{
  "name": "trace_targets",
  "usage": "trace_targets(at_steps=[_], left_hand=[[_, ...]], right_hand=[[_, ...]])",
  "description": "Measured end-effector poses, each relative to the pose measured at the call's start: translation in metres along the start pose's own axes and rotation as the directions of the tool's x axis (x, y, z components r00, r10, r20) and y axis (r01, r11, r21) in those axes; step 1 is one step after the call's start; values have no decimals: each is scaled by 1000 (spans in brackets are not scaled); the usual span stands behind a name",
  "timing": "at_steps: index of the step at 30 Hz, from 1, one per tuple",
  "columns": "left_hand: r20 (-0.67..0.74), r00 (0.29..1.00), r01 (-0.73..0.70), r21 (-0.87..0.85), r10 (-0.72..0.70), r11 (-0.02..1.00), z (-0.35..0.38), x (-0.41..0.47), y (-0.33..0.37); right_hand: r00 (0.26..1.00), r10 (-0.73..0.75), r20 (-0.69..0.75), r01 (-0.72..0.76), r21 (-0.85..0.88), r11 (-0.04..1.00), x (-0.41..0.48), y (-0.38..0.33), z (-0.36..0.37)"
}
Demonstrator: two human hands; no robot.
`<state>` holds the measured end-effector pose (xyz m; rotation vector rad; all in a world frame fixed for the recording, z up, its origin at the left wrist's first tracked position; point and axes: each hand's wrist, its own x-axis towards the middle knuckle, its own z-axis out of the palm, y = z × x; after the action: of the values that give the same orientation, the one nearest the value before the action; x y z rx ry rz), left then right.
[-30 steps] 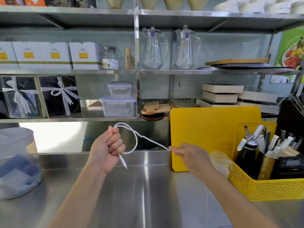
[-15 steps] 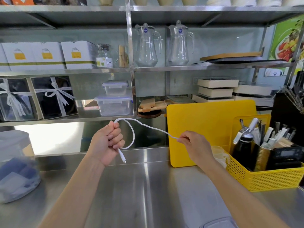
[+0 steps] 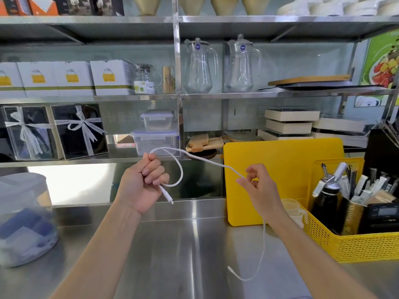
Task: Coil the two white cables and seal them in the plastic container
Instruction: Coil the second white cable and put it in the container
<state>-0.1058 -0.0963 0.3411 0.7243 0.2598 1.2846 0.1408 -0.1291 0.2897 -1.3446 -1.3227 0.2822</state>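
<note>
Steel tabletop [image 3: 194, 244] below metal shelves [image 3: 216, 96], yellow board [image 3: 280, 169] leaning at right; left hand [image 3: 142, 182] fisted round a loop of white cable [image 3: 216, 164], raised above tabletop; right hand [image 3: 261, 190] half open, fingers loosely curled round same cable, tail dangling.

I can make out no lettering from my station: the round blue stickers on the glass pitchers [image 3: 198, 70], the yellow emblems on the white boxes [image 3: 112, 77], the small jar's label [image 3: 144, 86] and the black scale's display [image 3: 386, 212] are all too blurred or too small to read.
</note>
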Motion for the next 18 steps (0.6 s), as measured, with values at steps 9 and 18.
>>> trace_targets(at_steps=[9,18], left_hand=[[-19,1000,6,-133,-9,991,-10,3,4],[26,1000,0,425,-12,905,3,-4,-30]], right_hand=[[871,-481,102,465,-489,738,-6,19,6],[621,-525,583,783,-434,445,-21,-13,20]])
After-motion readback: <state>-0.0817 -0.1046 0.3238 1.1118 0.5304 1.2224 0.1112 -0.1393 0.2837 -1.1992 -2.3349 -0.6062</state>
